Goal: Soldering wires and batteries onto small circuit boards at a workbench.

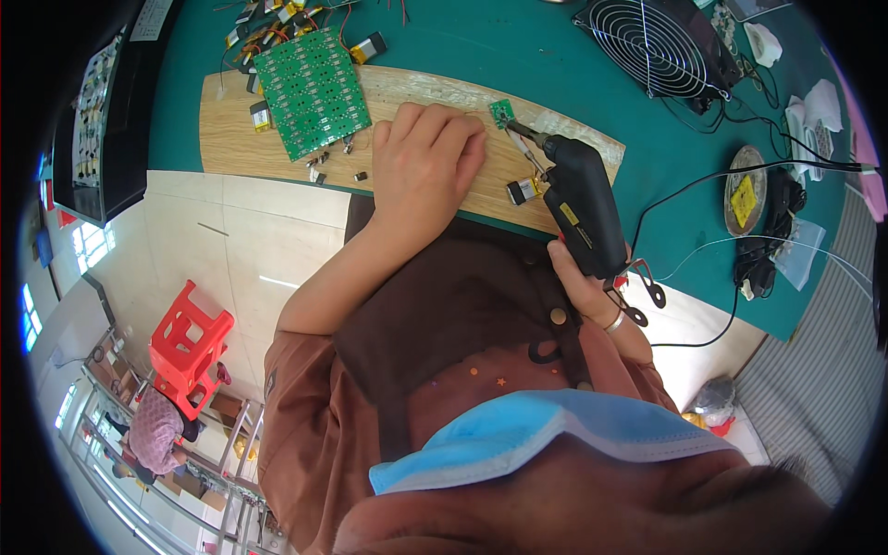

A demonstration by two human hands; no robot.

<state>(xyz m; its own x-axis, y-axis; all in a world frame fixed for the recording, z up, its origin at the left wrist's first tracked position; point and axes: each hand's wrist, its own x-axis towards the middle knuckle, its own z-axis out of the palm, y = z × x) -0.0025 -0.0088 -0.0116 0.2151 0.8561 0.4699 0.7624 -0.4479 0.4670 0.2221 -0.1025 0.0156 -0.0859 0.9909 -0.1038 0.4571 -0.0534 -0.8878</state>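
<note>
My left hand [427,157] rests on the wooden board [222,120] with its fingers curled under. Whatever they hold, if anything, is hidden. My right hand [587,289] grips the handle of a black soldering gun [585,199]. Its tip points at a small green circuit board [500,112] near the far edge of the wood; I cannot tell if they touch. Below the tip lies a small battery [523,191] with yellow tape. Left of my left hand is a large green circuit board panel [313,92], with several small metal parts [317,168] beside its near edge.
Several wired batteries [277,23] are heaped at the back left. A black fan [657,46] stands at the back right. Cables and a round dish [745,190] with a yellow sponge lie on the green mat. A black case is at far left; red stools [190,342] stand on the floor.
</note>
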